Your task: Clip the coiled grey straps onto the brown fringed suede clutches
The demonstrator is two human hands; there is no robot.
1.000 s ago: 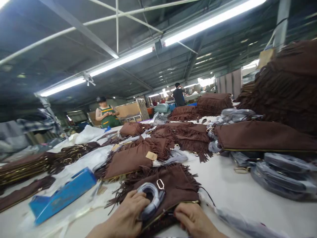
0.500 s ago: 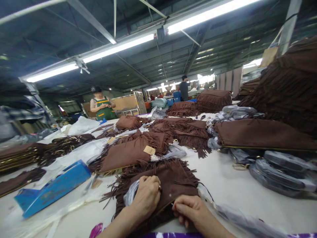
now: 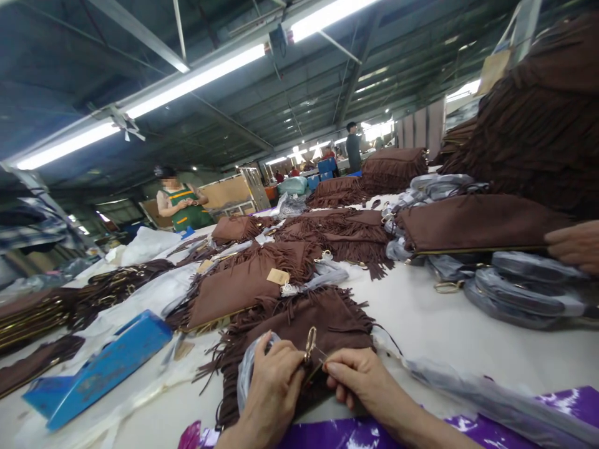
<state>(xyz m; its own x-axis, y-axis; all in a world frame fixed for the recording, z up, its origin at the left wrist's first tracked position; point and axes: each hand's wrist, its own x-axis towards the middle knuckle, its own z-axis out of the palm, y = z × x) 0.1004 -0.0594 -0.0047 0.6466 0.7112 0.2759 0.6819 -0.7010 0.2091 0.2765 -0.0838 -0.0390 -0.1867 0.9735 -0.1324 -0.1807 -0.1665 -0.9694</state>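
Note:
A dark brown fringed bag (image 3: 322, 315) lies on the table in front of me, with its gold zip edge facing me. Over it, my left hand (image 3: 276, 377) pinches a gold metal clasp (image 3: 311, 343) that sticks up past the fingertips. Clear plastic wrapping (image 3: 248, 368) shows behind that hand, against the bag's left part. Close by on the right, my right hand (image 3: 353, 374) has thumb and forefinger pressed together near the zip edge. A thin shiny bit shows at its fingertips, too small to name.
Left of the bag stands a blue tape dispenser (image 3: 107, 368). A tagged brown bag (image 3: 238, 287) lies beyond. Plastic-wrapped straps (image 3: 519, 293) and another brown bag (image 3: 477, 221) are at right, where another person's hand (image 3: 573, 246) reaches in. Purple plastic (image 3: 337, 433) lines the near edge.
My left hand has turned and brought the gold clasp upright beside my right fingertips. Another person's hand has come in at the right. The view has shifted slightly, showing more purple plastic.

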